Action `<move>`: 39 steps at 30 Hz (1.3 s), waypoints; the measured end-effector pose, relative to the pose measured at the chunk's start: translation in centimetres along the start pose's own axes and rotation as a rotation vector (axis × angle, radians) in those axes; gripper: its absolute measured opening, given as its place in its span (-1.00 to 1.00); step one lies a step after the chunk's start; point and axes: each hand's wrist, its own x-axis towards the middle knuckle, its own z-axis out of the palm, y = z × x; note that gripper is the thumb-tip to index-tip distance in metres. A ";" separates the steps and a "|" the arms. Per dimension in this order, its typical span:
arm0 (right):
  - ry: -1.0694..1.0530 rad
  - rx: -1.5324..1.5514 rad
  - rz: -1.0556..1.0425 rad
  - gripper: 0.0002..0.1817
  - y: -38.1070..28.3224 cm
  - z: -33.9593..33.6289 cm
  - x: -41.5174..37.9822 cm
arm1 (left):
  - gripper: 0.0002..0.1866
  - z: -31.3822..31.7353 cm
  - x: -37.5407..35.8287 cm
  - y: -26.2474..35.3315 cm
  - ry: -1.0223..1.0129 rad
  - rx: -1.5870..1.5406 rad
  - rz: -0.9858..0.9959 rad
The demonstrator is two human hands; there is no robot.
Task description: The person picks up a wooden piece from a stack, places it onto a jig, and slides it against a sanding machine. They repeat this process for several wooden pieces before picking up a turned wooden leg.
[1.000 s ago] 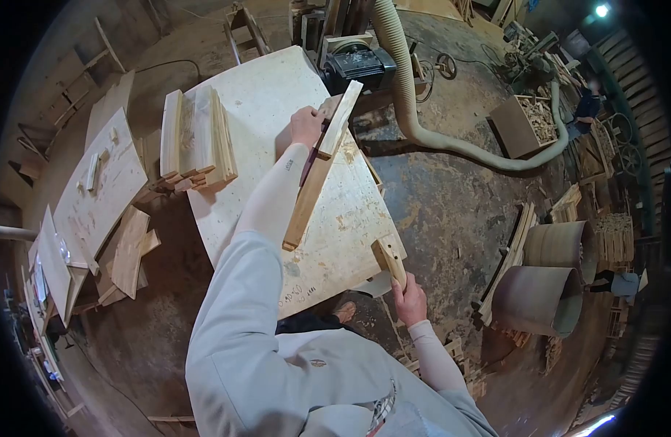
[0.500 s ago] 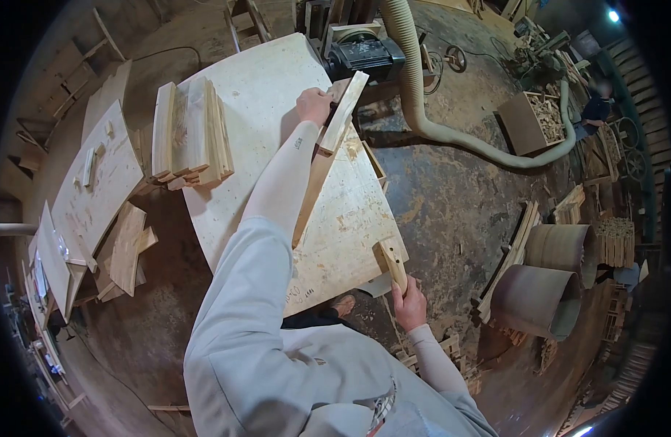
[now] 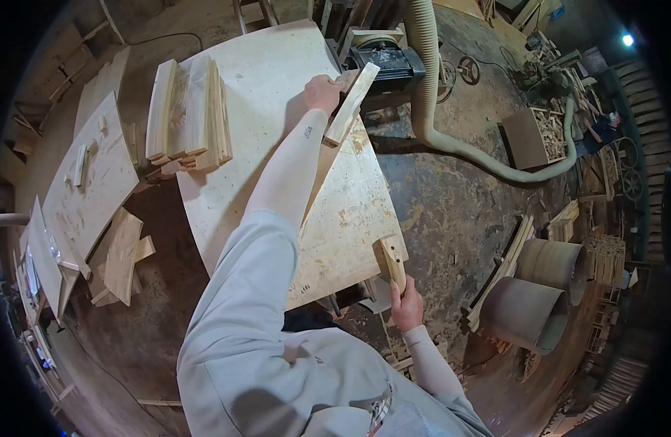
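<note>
My left hand [image 3: 323,93] is closed near the far end of a long wooden board [image 3: 319,178], which lies at a slant across the pale tabletop [image 3: 259,87]. Its fingertips are partly hidden behind a short light wood strip [image 3: 352,105] resting on the board. My right hand [image 3: 407,306] wraps around a wooden handle [image 3: 395,264] at the near right corner of the table. Dark holes show in that handle. My left forearm covers part of the board.
Stacked wooden slats [image 3: 188,113] stand on the table's left side. Beyond the far edge are a black motor [image 3: 385,64] and a ribbed hose [image 3: 423,73]. Two drums [image 3: 525,315] stand on the floor at right. A co-worker [image 3: 603,132] is at the far right.
The head view has shifted slightly, so the table and motor sit differently in the picture. Both hands keep their grips. The far co-worker shows more fully.
</note>
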 end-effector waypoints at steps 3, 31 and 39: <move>-0.003 -0.025 -0.001 -0.55 0.7 0.5 0.2 | -0.65 0.0 0.1 0.1 0.017 0.003 0.020; 0.047 -0.004 0.019 -0.53 0.3 0.3 -0.2 | -0.71 0.3 -3.0 1.6 0.208 0.114 0.085; 0.034 -0.021 0.026 -0.54 -1.0 -1.1 -0.6 | -0.70 -1.8 -2.8 1.5 0.131 -0.221 -0.016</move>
